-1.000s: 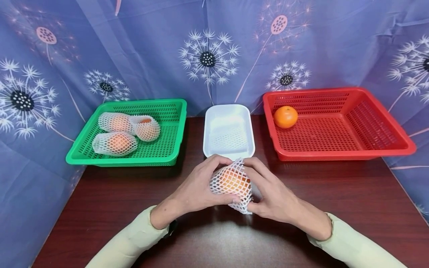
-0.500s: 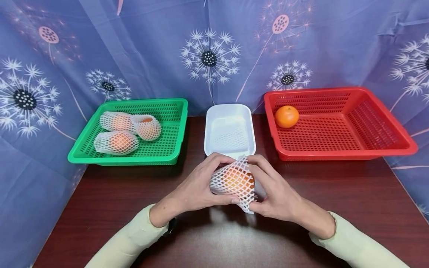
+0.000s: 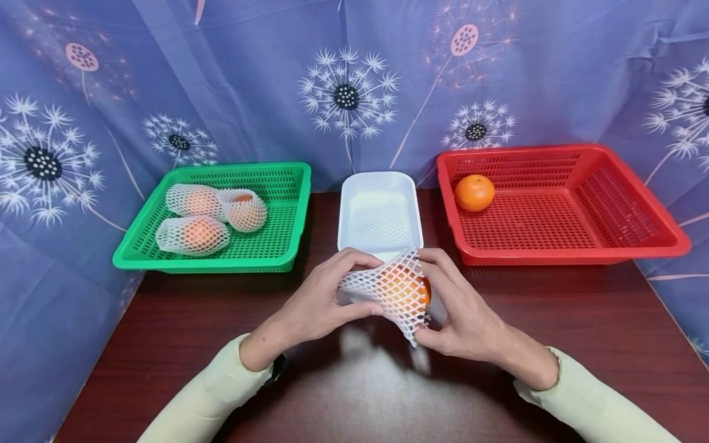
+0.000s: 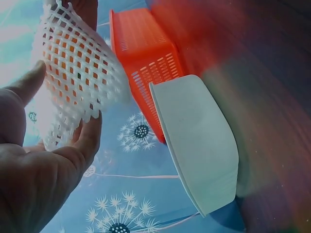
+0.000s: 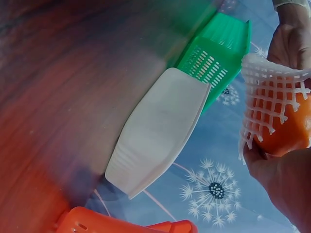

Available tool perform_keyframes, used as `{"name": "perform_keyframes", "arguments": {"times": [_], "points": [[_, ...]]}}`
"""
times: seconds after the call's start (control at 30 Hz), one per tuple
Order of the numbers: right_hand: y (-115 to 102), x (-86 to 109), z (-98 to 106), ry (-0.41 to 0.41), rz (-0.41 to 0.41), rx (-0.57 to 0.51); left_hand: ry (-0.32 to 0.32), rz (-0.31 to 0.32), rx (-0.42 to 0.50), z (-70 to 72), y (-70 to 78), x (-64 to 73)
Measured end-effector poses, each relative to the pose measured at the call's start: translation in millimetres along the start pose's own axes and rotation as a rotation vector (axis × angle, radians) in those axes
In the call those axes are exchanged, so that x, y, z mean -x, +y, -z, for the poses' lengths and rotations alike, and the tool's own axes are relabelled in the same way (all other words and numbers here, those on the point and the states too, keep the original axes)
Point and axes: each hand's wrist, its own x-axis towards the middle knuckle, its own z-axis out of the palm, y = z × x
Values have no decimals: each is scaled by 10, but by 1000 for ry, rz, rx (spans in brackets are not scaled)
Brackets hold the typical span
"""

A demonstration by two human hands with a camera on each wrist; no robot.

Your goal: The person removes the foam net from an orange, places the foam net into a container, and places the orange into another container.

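Between both hands, above the table, is an orange [image 5: 289, 128] partly inside a white foam net sleeve [image 3: 396, 286]. My left hand [image 3: 316, 301] grips the sleeve's narrower left end, thumb in front and fingers behind. My right hand [image 3: 462, 307] holds the sleeve's wide right edge with fingertips above and thumb below. The orange's bare side shows at that open end, toward the right palm. In the left wrist view, net covers the orange and the left thumb [image 4: 31, 82] presses its side.
A white tray [image 3: 346, 212] stands just behind the hands. At left, a green basket [image 3: 282, 246] holds several net-wrapped oranges [image 3: 199, 235]. The red basket [image 3: 554, 252] at right contains one bare orange [image 3: 474, 192]. A patterned curtain [image 3: 249, 80] hangs behind.
The orange and its sleeve have shifted slightly right and up. My left hand has slid back along the sleeve, whose left part now looks narrower; more bare orange shows at the right end.
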Motion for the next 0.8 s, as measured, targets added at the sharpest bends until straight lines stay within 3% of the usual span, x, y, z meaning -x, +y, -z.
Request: {"name": "perform_keyframes", "arguments": {"times": [0.4,0.8], "points": [[21,-9,25,42,15,0,92,13,7,3,-5,1],[31,-26,100,77,5,-16,131,-9,-35,57,-26,-9]]}}
